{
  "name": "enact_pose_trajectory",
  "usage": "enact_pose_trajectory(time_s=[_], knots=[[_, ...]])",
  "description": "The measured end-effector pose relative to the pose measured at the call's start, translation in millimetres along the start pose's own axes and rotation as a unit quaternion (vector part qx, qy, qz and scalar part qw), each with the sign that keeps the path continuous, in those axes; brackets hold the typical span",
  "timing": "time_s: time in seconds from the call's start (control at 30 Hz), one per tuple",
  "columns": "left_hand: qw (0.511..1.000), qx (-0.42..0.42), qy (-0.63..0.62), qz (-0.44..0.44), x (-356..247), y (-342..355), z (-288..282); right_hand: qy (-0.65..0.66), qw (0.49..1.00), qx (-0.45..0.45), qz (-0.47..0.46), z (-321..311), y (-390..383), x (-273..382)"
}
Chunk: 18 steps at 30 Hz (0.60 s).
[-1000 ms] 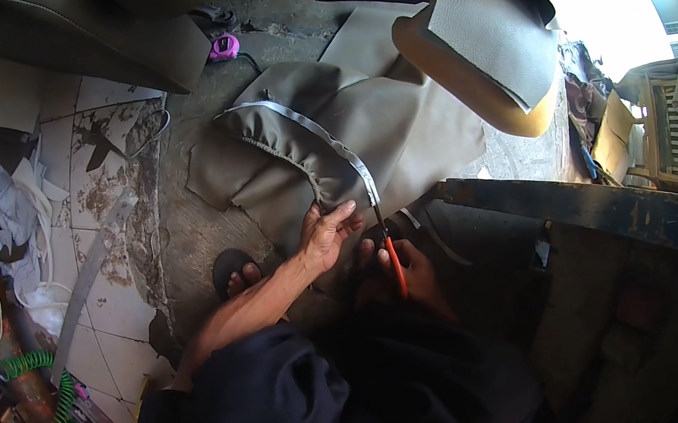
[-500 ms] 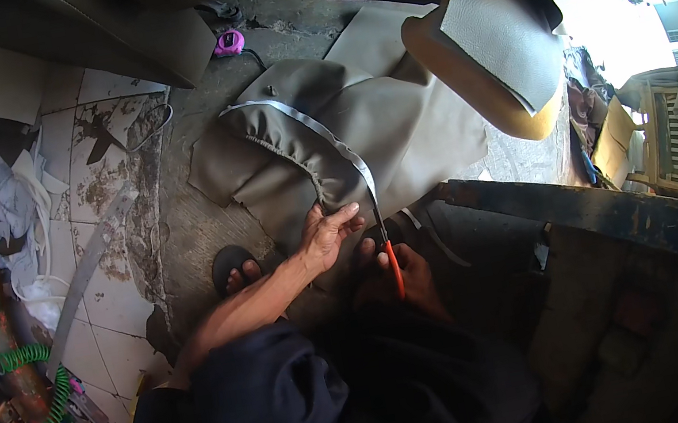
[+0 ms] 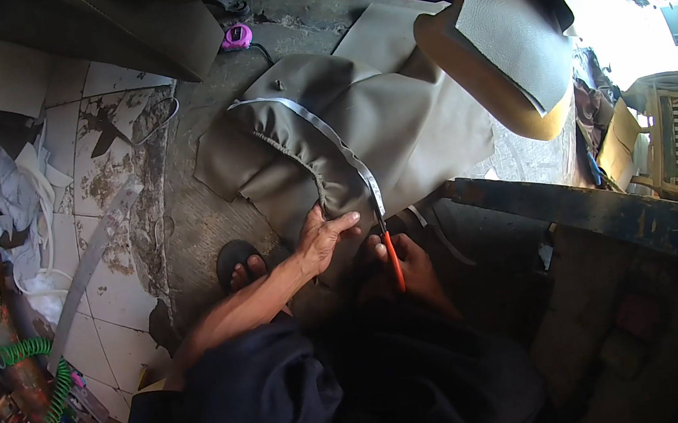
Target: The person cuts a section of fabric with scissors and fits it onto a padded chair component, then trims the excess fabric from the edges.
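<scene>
A grey-brown leatherette cover (image 3: 425, 134) lies spread and rumpled over the floor in front of me. A gathered seam curves along it, and a narrow white strip (image 3: 307, 115) runs along the curved edge beside it. My left hand (image 3: 326, 239) is closed on the near edge of the cover, its thumb stretched out on top and its other fingers partly hidden. In my right hand (image 3: 414, 266) are scissors with orange handles (image 3: 396, 263). Their dark blades point away from me and meet the near end of the white strip. How far the blades are apart cannot be made out.
A pink tape measure (image 3: 236, 38) lies beyond the cover. At the upper right stands a foam-padded seat piece (image 3: 508, 40) with grey covering. A dark beam (image 3: 590, 210) crosses on the right. Tools and a green coiled hose (image 3: 55, 398) are at the left. My sandalled foot (image 3: 241, 268) is near my left forearm.
The whole view has shifted slightly, so the cover and floor sit a little further right. My hands keep their holds on the cover and the scissors, with scarcely any movement.
</scene>
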State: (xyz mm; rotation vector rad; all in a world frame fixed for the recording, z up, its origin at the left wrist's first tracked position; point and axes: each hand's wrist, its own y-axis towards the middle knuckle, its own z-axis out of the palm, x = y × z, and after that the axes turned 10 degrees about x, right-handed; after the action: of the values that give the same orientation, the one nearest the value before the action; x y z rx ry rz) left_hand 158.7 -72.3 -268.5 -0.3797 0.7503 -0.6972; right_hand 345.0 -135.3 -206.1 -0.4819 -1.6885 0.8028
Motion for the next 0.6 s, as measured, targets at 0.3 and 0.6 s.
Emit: enact_pose_trajectory(time_s=[0.3,0.6], knots=[[0.998,0.029,0.049,0.012,-1,-10,-10,-0.098,0.995,-0.008,0.003,-3,8,1],[0.996,0.034,0.079,0.021,2,-18,-19,-0.090,0.996,0.007,0.000,-2,13,2]])
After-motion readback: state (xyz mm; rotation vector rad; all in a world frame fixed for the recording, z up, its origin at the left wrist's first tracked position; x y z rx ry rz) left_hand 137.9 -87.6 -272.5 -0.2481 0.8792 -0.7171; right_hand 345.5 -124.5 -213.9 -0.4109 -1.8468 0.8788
